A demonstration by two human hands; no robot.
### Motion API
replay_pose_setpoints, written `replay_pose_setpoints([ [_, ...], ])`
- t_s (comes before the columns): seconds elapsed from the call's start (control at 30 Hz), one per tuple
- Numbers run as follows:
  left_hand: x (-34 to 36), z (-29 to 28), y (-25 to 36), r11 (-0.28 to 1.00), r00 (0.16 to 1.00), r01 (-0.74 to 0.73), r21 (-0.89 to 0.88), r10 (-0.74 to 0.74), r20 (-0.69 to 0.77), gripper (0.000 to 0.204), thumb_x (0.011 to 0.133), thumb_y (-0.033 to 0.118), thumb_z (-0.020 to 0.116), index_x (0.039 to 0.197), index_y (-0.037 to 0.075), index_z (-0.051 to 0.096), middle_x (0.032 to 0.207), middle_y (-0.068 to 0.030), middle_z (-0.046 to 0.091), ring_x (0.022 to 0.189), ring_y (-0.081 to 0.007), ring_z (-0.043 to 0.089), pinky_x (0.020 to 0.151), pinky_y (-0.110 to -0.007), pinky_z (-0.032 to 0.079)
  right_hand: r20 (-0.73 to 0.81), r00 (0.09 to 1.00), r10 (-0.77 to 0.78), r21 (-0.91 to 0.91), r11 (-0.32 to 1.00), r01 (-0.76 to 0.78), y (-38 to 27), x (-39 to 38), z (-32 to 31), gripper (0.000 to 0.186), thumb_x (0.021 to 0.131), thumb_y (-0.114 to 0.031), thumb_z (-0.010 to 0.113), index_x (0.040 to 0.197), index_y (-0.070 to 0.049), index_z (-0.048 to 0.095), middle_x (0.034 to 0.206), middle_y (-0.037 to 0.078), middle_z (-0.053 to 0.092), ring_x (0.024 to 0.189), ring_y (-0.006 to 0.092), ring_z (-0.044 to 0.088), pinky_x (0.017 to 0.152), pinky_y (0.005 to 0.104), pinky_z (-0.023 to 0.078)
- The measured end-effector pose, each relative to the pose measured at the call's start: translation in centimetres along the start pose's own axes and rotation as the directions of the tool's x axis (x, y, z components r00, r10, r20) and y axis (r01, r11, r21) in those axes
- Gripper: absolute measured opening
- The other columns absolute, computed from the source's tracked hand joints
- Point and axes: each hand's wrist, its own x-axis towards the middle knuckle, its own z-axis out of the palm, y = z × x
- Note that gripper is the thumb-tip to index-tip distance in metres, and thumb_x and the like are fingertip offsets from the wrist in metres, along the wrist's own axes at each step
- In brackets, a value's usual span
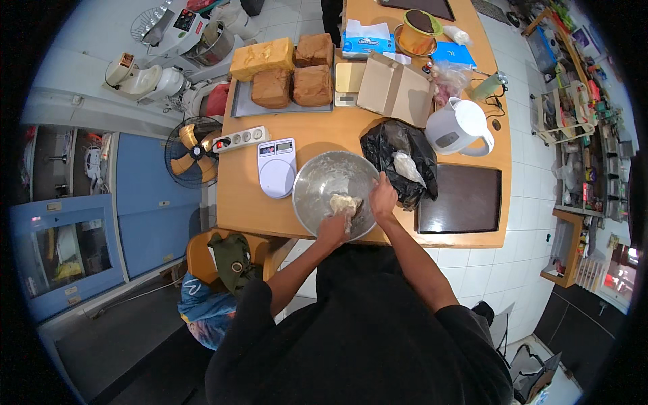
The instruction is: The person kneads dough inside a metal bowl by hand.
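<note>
A wide steel mixing bowl (312, 179) sits at the table's near edge, its inner wall smeared with pale residue. Inside it lies a small lump of pale, sticky dough (345, 203). My left hand (333, 229) reaches over the near rim, its dough-coated fingers closed on the lump; their tips are partly hidden. At the bowl's right side, my right hand (383, 196) grips the rim. Left of the bowl is a white kitchen scale (277, 177). A black plastic bag (381, 145) holding a white packet (407, 167) stands just beyond my right hand.
A dark baking tray (460, 199) and white electric kettle (455, 128) stand at the right. Farther back are an open cardboard box (385, 88) and a tray (246, 108) of large brown and yellow loaves. A power strip (241, 139) lies near a fan (196, 152).
</note>
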Motion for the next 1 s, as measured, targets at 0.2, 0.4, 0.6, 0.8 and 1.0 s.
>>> replay_pose_setpoints([
  [0.2, 1.7, -0.3, 2.3, 0.845, 0.824, 0.466, -0.261, -0.522, -0.220, 0.061, 0.077, 0.023, 0.065, 0.128, 0.000, 0.041, 0.124, -0.0257, 0.046, 0.112, -0.0411, 0.051, 0.093, -0.049, 0.041, -0.056, 0.998, 0.008, 0.003, 1.000, -0.008, 0.7, 0.1, 0.4, 0.018, 0.083, -0.009, 0.051, 0.102, -0.009, 0.049, 0.095, 0.016, 0.062, 0.078, 0.0403, 0.063, 0.067, 0.0506, 0.049],
  [0.4, 6.2, 2.8, 1.5, 0.869, 0.775, 0.464, -0.171, -0.492, -0.396, 0.067, 0.084, 0.031, 0.058, 0.136, -0.003, 0.034, 0.138, -0.0277, 0.035, 0.128, -0.0417, 0.035, 0.106, -0.051, 0.027, 0.022, 0.996, 0.089, 0.032, 0.995, -0.089, -0.7, -0.1, -0.4, 0.010, 0.087, -0.009, 0.052, 0.094, -0.006, 0.046, 0.093, 0.019, 0.061, 0.081, 0.0432, 0.060, 0.067, 0.0535, 0.045],
  [0.6, 7.8, 5.3, 1.1, 0.991, 0.838, 0.135, -0.013, -0.121, -0.532, 0.047, 0.089, 0.028, 0.050, 0.123, -0.004, 0.051, 0.137, -0.0264, 0.039, 0.133, -0.0396, 0.029, 0.110, -0.048, 0.022, -0.048, 0.997, 0.062, 0.061, 0.996, -0.059, -0.4, -0.3, 0.2, 0.010, 0.087, -0.011, 0.051, 0.093, -0.005, 0.045, 0.090, 0.020, 0.061, 0.083, 0.0431, 0.060, 0.069, 0.0531, 0.045],
  [0.8, 5.9, 4.1, 1.1, 0.982, 0.909, -0.178, -0.066, 0.138, -0.393, 0.028, 0.081, 0.018, 0.058, 0.101, -0.002, 0.060, 0.110, -0.0228, 0.060, 0.107, -0.0376, 0.055, 0.103, -0.045, 0.035, -0.053, 0.997, 0.051, 0.103, 0.994, -0.045, -0.2, 0.3, -0.3, 0.014, 0.088, -0.014, 0.052, 0.098, -0.005, 0.048, 0.093, 0.021, 0.062, 0.082, 0.0428, 0.060, 0.070, 0.0523, 0.046],
  [1.0, 3.7, 1.3, -2.1, 0.872, 0.856, -0.480, -0.093, 0.443, -0.267, 0.023, 0.076, 0.020, 0.063, 0.094, 0.005, 0.065, 0.088, -0.0144, 0.067, 0.084, -0.0325, 0.063, 0.102, -0.048, 0.035, 0.014, 0.997, -0.070, -0.031, 0.997, 0.071, 0.3, 1.6, 0.2, 0.023, 0.089, -0.017, 0.051, 0.110, -0.007, 0.050, 0.097, 0.017, 0.062, 0.075, 0.0400, 0.063, 0.065, 0.0496, 0.049],
])
